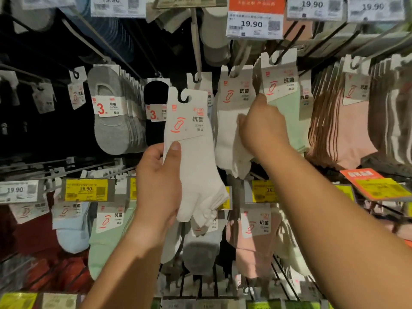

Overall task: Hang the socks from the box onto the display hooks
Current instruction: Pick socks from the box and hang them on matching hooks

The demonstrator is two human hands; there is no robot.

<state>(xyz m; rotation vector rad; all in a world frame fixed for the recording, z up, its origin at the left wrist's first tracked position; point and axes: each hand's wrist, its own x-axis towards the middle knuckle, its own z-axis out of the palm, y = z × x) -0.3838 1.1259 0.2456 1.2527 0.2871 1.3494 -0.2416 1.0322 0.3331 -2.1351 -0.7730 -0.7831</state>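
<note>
Your left hand (pixel 159 181) has its grip clenched on a white carded sock pair (pixel 191 157) below the metal display hook (pixel 196 47); your right hand (pixel 259 128) pinches hanging white socks (pixel 229 130) aside.

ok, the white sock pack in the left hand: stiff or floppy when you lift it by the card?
Probably mixed. The white sock pack has a flat card header that looks stiff enough to hold its hook cutout. Below the left hand, the fabric droops and bunches at the toes, so likely limp and light. It may swing while being hooked.
</note>
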